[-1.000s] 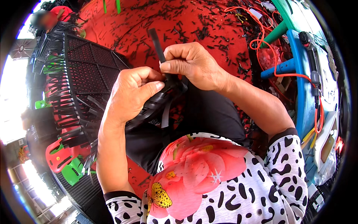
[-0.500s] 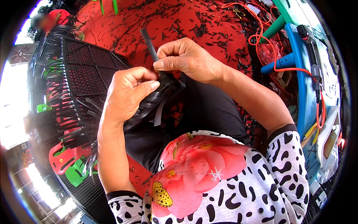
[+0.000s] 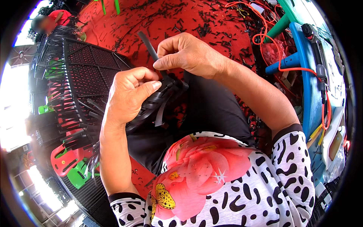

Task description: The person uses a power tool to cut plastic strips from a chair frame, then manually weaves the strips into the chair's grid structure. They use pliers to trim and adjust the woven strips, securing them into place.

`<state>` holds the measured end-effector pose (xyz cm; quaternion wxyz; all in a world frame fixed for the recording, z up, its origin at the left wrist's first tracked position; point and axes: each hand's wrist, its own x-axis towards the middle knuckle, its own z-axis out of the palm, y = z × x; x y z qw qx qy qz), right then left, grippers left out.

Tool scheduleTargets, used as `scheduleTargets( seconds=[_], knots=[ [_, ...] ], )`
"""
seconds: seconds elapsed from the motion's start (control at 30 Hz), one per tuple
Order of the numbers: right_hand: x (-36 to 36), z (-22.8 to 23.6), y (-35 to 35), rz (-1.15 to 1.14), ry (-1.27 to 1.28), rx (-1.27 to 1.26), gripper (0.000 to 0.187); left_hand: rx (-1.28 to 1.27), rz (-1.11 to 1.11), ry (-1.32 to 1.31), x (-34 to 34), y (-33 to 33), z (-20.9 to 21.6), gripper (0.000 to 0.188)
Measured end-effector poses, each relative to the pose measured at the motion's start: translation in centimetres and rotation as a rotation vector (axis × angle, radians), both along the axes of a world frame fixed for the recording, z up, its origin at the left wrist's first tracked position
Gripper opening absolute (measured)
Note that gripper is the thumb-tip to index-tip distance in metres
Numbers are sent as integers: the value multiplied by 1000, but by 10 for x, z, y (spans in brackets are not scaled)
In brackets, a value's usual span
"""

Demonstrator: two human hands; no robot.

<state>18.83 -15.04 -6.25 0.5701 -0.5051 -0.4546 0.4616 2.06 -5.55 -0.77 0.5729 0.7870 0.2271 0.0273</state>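
Observation:
My right hand pinches a flat black plastic strip between thumb and fingers. The strip's free end sticks up past the hand, toward the far side. My left hand is closed on the edge of a black woven piece, with its thumb pressed near where the strip comes out. Black strips wrap round this edge, and one loose tail hangs down beside it. The woven piece lies over my lap, partly hidden under my left hand and forearm.
A large black woven panel with fringed strip ends spreads to the left. Black offcuts litter the red floor. At right stand a blue stool and a corded tool with an orange cable. Small chairs and another person are at left.
My right hand has shifted slightly up and away, and the strip in it leans a little further left. My left hand keeps its grip in the same place.

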Motion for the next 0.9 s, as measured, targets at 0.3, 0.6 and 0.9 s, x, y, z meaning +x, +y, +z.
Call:
scheduleTargets(
  seconds=[0.3,0.6,0.9],
  knots=[
    [11,7,3,238,-100,34,20,48,3,-10,-1,0,-1,9],
    [5,11,3,221,-182,44,21,64,-2,17,-2,1,-2,7],
    [-19,8,-34,-467,-280,166,23,92,-13,-43,1,-1,-5,8]
  ],
)
